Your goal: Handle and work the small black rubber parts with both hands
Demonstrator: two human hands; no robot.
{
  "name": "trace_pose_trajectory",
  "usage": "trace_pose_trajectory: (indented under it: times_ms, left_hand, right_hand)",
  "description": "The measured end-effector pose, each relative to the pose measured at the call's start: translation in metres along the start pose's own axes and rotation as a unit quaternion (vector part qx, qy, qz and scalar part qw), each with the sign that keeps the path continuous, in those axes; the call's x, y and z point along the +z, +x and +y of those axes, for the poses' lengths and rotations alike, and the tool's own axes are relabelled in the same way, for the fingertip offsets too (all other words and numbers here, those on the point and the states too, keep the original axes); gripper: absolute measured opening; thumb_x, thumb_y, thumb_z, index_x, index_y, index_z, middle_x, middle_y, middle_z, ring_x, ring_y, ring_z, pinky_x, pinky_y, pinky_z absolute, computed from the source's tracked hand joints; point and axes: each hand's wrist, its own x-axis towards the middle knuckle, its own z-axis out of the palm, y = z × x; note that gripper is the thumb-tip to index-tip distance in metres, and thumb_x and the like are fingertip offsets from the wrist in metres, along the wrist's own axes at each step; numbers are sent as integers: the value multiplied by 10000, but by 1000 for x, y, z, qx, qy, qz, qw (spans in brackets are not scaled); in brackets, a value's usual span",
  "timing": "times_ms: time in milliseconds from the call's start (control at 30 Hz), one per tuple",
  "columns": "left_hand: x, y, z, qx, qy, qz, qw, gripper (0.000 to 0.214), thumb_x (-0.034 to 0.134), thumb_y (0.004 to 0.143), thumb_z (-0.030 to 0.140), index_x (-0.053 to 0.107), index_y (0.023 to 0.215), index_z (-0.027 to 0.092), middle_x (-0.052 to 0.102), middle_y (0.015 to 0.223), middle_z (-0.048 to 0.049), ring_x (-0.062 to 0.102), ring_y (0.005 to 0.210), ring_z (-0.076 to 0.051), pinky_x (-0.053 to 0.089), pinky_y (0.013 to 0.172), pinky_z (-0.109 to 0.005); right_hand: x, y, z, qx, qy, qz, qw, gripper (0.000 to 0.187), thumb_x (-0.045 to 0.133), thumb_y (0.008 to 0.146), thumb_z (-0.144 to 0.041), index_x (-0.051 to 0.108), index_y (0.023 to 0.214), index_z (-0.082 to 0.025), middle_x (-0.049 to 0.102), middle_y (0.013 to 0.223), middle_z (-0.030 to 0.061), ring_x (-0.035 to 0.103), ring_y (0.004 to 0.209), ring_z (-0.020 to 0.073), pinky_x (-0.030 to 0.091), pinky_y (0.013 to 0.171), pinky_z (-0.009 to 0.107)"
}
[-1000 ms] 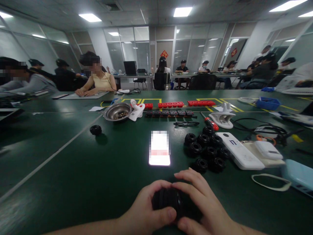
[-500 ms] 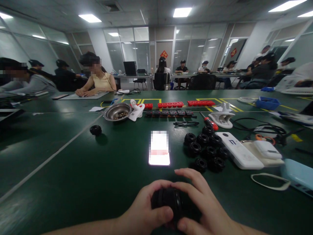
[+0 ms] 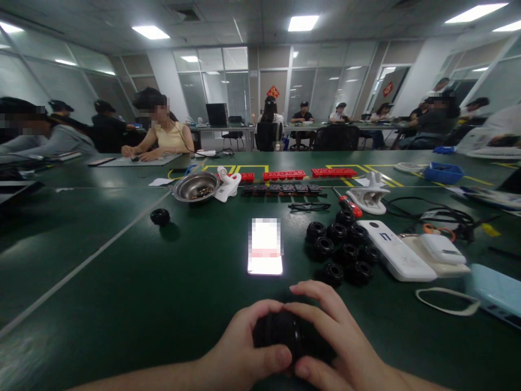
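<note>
Low at the front of the view, a round black wheel-like part [image 3: 280, 328] is held between both hands. My left hand [image 3: 244, 339] wraps around its left side, thumb across the near face and fingers over the top. My right hand [image 3: 337, 331] closes on its right side with thumb and a fingertip, while another finger stretches out free above. Palms and fingers cover much of the part. Similar black wheel-like parts [image 3: 323, 247] lie grouped right of a lit phone [image 3: 264, 250]. One more black part [image 3: 160, 217] sits alone at left.
On the green table [image 3: 122, 304] stand a metal bowl [image 3: 196, 187] with small brass-coloured pieces, red strips [image 3: 284, 175], a row of black blocks [image 3: 284, 189], a screwdriver [image 3: 350, 206] and a white power bank [image 3: 396, 250]. Cables lie at right. People sit at tables beyond.
The black part has turned slightly between my fingers, and its edge on the right shows differently. Both hands stay nearly in place.
</note>
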Motion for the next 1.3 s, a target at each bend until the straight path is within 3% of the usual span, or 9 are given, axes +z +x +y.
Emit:
trace_pose_trajectory:
  times_ms: [167,367,500,667,867,1033,1167,1300]
  left_hand:
    - [-2,3,-5,-17,-28,7,999,532,717,562,466,562,939,124,616,665,-22,574,527,-104,443,511,-206]
    - [-1,1,0,-22,-17,13,1000,468,741,563,399,569,929,163,606,750,-7,568,588,-99,458,547,-214]
    - [-2,1,-2,-5,-7,6,1000,513,736,556,425,582,963,154,606,811,-31,568,623,-106,459,550,-208]
    - [-2,2,-5,-14,-23,10,1000,519,707,561,486,572,909,125,621,644,-22,583,514,-110,450,496,-203]
    - [-2,0,-2,-17,-15,10,1000,465,730,576,409,575,942,169,619,745,-10,580,574,-103,458,529,-206]
    - [-2,2,-2,-1,1,11,1000,527,732,539,457,595,944,149,615,801,-36,572,624,-113,460,541,-205]
    - [-1,3,-5,-11,-15,13,1000,549,705,555,497,567,932,122,628,635,-33,592,526,-125,451,493,-209]
    - [1,1,-1,-16,-25,24,999,500,738,543,440,572,906,139,614,696,-11,572,540,-94,450,510,-197]
  right_hand:
    - [-2,-1,0,-56,-22,4,998,411,533,801,-312,463,1193,-211,500,1176,96,452,1115,245,403,917,383]
    - [0,-1,3,-1,-13,10,1000,612,525,727,-571,472,1172,-153,492,1175,140,447,1111,293,410,904,422]
    - [2,0,2,-25,-37,17,999,473,561,761,-454,494,1136,-174,512,1143,123,453,1101,269,419,899,412]
    - [0,-1,0,-64,-44,21,997,416,550,790,-305,462,1183,-200,524,1139,99,457,1108,246,381,941,407]
    - [-1,-1,2,-3,-18,11,1000,590,532,736,-540,478,1171,-145,508,1167,140,458,1104,285,402,915,412]
    - [0,0,1,-19,-40,9,999,440,570,759,-412,518,1133,-186,530,1140,107,460,1100,268,385,932,424]
    - [-1,-1,-2,-40,-39,5,998,406,545,788,-296,484,1182,-216,519,1162,87,449,1120,243,365,955,404]
    - [-2,-3,-1,-6,-17,7,1000,535,548,761,-419,443,1216,-157,493,1191,129,437,1131,277,374,942,417]
